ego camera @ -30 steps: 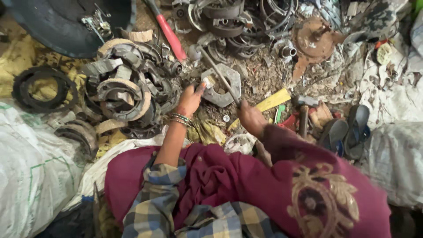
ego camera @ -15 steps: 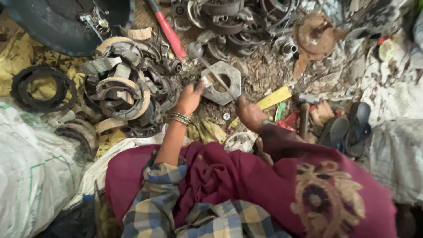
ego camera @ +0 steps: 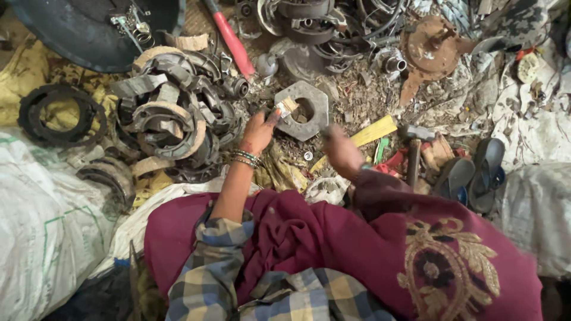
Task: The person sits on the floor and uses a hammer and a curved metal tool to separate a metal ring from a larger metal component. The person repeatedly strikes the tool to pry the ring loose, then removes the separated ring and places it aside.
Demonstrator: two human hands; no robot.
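The left hand (ego camera: 260, 129) pinches a small pale block (ego camera: 286, 106) at the rim of one grey hexagonal metal plate (ego camera: 303, 110), directly ahead of it. The right hand (ego camera: 342, 151) is blurred (its grip I cannot tell). Further right lie one yellow strip (ego camera: 373, 132) and two sandals (ego camera: 473, 172); white sacks (ego camera: 41, 232) are cut off at the left.

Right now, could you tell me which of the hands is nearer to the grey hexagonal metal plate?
Left. The left hand reaches the grey hexagonal metal plate's left edge, fingertips at it. The right hand sits below the plate, clearly apart.
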